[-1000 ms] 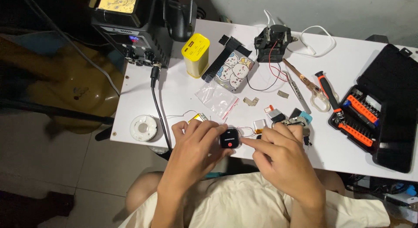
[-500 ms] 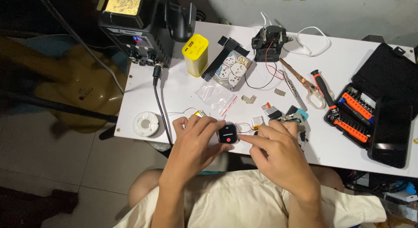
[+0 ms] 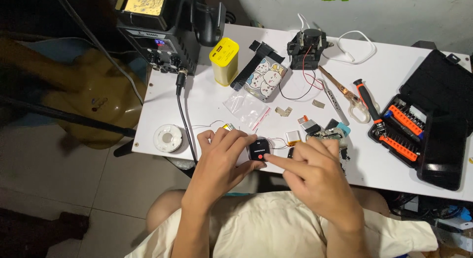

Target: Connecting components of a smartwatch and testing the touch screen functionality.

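Note:
My left hand grips a small black square device with a red dot, holding it at the white table's near edge. My right hand reaches in from the right, its index fingertip touching the device's lower right corner by the red dot. Thin wires run from the device toward a small silver battery cell and other small parts just beyond my right hand.
On the white table: solder spool, black soldering station with cable, yellow box, patterned case, clear bag, scissors, tweezers, red-handled screwdriver, open bit case.
Both hands have stayed on the black device; my right index finger has shifted slightly along its lower edge. The camera view drifted a little.

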